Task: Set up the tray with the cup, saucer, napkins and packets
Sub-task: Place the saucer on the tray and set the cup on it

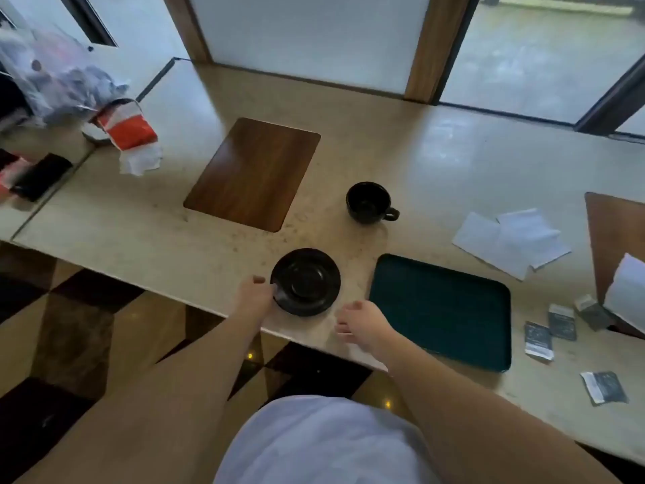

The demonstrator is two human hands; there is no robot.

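Note:
A black saucer (307,281) lies near the front edge of the beige counter. My left hand (256,293) grips its left rim. My right hand (361,323) hovers just right of the saucer, fingers loosely curled and holding nothing. The dark green tray (443,309) lies bare to the right of that hand. A black cup (368,202) stands upright behind the saucer, handle pointing right. White napkins (511,241) lie spread behind the tray. Several dark packets (539,340) are scattered to the tray's right.
A brown wooden board (253,172) lies on the counter behind the saucer. A red-and-white bag (127,131) and a plastic bag (52,78) sit at the far left, with a black phone (40,176). Another wooden board (614,235) with white paper (628,291) is at the right edge.

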